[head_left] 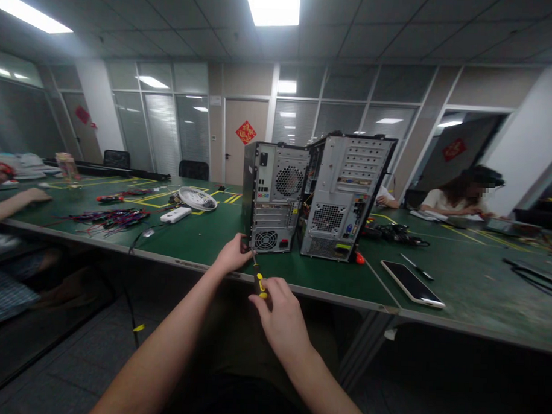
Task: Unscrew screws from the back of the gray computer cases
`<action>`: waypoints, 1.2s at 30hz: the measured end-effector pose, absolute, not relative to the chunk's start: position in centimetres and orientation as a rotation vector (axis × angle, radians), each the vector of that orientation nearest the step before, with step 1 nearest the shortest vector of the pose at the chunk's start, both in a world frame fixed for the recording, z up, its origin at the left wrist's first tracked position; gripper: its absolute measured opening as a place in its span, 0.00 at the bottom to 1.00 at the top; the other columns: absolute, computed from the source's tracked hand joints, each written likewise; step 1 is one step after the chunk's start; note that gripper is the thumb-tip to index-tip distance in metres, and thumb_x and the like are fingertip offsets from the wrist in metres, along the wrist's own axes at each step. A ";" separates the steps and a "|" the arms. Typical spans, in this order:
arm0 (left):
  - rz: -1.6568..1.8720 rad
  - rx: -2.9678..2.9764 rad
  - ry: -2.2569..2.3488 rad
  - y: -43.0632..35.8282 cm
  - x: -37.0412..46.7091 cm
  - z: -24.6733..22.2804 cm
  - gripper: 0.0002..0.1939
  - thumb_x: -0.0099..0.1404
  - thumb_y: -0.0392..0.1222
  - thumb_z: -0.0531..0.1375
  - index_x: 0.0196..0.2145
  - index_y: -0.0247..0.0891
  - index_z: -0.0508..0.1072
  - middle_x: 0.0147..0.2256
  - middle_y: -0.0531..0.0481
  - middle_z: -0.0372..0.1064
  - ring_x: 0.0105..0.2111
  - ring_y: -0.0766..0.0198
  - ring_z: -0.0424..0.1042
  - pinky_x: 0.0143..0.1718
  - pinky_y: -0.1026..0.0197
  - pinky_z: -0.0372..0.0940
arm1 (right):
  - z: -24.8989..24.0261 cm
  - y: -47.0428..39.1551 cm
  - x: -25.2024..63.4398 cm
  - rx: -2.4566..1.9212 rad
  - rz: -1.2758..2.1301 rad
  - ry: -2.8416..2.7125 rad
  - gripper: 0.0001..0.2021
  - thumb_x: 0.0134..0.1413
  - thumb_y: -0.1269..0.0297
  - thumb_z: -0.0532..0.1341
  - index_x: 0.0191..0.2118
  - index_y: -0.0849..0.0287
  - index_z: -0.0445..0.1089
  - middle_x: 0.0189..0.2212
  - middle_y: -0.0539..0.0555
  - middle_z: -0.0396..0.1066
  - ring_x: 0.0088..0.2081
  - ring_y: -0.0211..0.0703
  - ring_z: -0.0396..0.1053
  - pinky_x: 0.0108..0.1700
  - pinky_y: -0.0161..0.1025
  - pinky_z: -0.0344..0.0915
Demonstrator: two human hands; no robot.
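Observation:
My right hand (279,304) is closed around the handle of a yellow and black screwdriver (258,277). Its shaft points up and away to the lower left corner of a computer case (275,216), which stands upright with its rear panel towards me. At that same corner is my left hand (233,254), fingers curled against the case edge and thumb close to the screwdriver tip. What the tip touches is too small to make out. A second, larger computer case (342,200) stands just to the right, tilted slightly in view.
Left on the green table (188,243) lie bundled wires (110,218), a white power strip (175,214) and a white round basket (197,198). To the right are a phone (411,283), a thin pen-like tool (416,267) and black cables (399,234). Other people sit at both sides.

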State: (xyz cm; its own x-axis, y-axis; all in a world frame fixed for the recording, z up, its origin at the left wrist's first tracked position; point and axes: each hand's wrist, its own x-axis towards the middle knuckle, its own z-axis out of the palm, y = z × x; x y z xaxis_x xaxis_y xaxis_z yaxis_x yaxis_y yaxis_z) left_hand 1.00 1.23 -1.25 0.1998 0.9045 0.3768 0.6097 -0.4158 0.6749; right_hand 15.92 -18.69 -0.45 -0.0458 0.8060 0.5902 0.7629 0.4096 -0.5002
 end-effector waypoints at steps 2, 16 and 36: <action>1.074 2.113 1.414 1.2 1.0 -1.3 0.29 0.61 0.48 0.69 0.56 0.37 0.67 0.38 0.47 0.76 0.37 0.58 0.76 0.38 0.60 0.68 | -0.5 -18.7 16.0 -1.352 0.059 -1.815 0.10 0.61 0.71 0.68 0.47 0.58 0.75 0.47 0.56 0.74 0.45 0.49 0.77 0.49 0.44 0.74; 1.058 2.108 1.418 1.1 0.9 -1.2 0.28 0.62 0.48 0.69 0.56 0.38 0.67 0.39 0.46 0.77 0.38 0.58 0.76 0.40 0.59 0.68 | -0.4 -18.7 16.0 -1.349 0.088 -1.781 0.10 0.60 0.68 0.70 0.47 0.57 0.74 0.45 0.56 0.75 0.44 0.49 0.77 0.48 0.44 0.73; 1.047 2.113 1.434 0.9 1.0 -0.9 0.28 0.62 0.49 0.68 0.56 0.37 0.67 0.38 0.46 0.77 0.38 0.58 0.77 0.39 0.59 0.68 | -0.5 -18.6 16.0 -1.322 0.098 -1.743 0.10 0.59 0.67 0.71 0.44 0.56 0.73 0.43 0.53 0.74 0.42 0.46 0.75 0.46 0.41 0.71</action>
